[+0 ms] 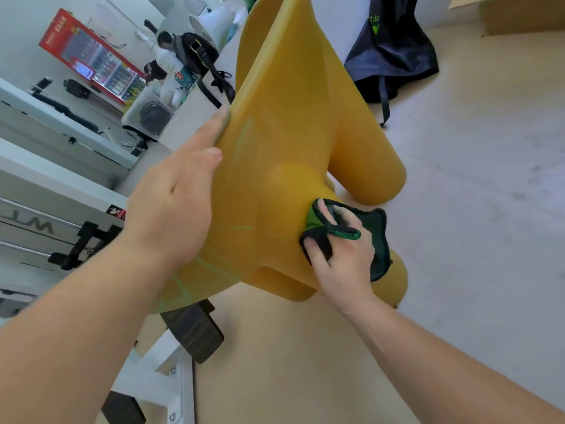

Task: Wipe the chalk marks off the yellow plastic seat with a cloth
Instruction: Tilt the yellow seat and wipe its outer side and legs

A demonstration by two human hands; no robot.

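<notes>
I see the yellow plastic seat standing on the floor mid-scene; my left hand lies open, flat against its left flank; my right hand grips the dark green cloth, pressed to its near right side; faint green chalk marks show between the hands.

"WT", upside down, on white machine panel; green "A" mark on dark bag; red sign's lettering unreadable.

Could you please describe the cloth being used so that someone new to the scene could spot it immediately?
Find the large yellow plastic animal-shaped seat in the middle of the floor. On its lower right side, the right hand presses a crumpled dark green cloth with a brighter green edge against it. It is the only fabric touching the seat; the dark bag lies apart.
</notes>
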